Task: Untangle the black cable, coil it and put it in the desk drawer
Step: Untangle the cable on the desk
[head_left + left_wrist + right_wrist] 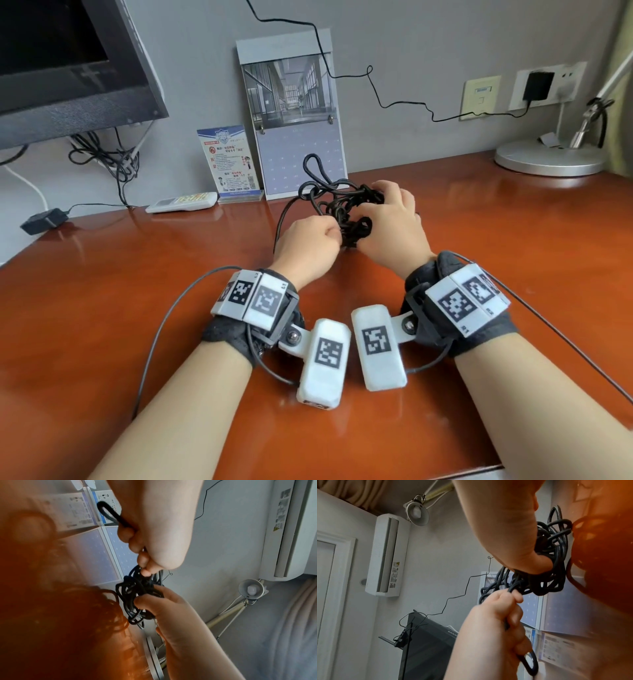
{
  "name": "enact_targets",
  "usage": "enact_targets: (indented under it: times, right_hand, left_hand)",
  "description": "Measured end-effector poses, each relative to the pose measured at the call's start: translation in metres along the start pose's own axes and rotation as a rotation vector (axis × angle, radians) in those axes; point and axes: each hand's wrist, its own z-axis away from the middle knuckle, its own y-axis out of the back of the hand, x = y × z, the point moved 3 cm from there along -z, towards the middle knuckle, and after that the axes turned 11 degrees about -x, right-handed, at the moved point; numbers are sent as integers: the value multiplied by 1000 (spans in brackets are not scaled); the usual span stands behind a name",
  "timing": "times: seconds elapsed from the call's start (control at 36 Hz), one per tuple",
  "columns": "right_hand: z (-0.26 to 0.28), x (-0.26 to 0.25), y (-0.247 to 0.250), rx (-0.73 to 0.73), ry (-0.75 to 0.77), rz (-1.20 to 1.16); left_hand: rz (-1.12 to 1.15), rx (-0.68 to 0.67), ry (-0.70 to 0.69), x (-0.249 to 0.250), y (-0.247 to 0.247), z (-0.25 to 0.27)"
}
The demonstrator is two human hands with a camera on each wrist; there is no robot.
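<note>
The black cable point(342, 209) is a knotted tangle held just above the reddish wooden desk point(137, 308), in front of the calendar. My left hand point(313, 240) is closed in a fist on strands at the tangle's near left side, and a loop sticks out of the fist point(109, 513). My right hand point(390, 216) grips the right side of the bundle from above, with its thumb pressed into the tangle point(541, 562). One strand hangs in an arc from the tangle down to the desk point(281, 219). The wrist views show the cable point(137, 595) point(547, 574) bunched between both hands. No drawer is in view.
A calendar point(294, 113) and a card point(229, 157) lean on the wall behind the tangle, with a remote control point(183, 202) beside them. A monitor point(68, 58) stands at the far left, a lamp base point(548, 157) at the far right. A thin wire point(376, 92) runs to a wall plug point(537, 85).
</note>
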Motion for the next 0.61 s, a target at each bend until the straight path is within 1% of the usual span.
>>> enact_targets:
  times: [0.06, 0.11, 0.17, 0.28, 0.31, 0.33, 0.39, 0.42, 0.47, 0.56, 0.61]
  right_hand:
    - [0, 3, 2, -6, -20, 8]
    - [0, 7, 4, 3, -32, -1]
    - [-1, 10, 7, 41, -33, -25]
    - [-5, 21, 8, 114, -102, -176]
    - [-6, 26, 8, 126, -124, -219]
    - [-8, 32, 7, 139, -145, -246]
    - [-9, 48, 8, 159, -200, -279]
    - [-9, 57, 9, 159, -239, -306]
    - [-8, 70, 11, 164, -286, -346]
    - [-7, 71, 12, 133, -298, -380]
    - [-8, 66, 11, 115, -283, -392]
  left_hand:
    - [78, 0, -50, -1, 0, 0]
    - [167, -27, -93, 0, 1, 1]
    - [238, -58, -118, 0, 3, 0]
    - [473, -107, -194, 3, 1, 3]
    - [569, -99, -211, 6, 3, 4]
    - [729, -62, -221, 8, 7, 6]
    - [1158, 38, -247, 8, 23, 6]
    - [1300, 74, -294, 4, 32, 4]
    - [1352, 99, -338, -5, 43, 0]
    - [1323, 83, -265, -19, 42, -2]
    - [1307, 86, -244, -23, 38, -2]
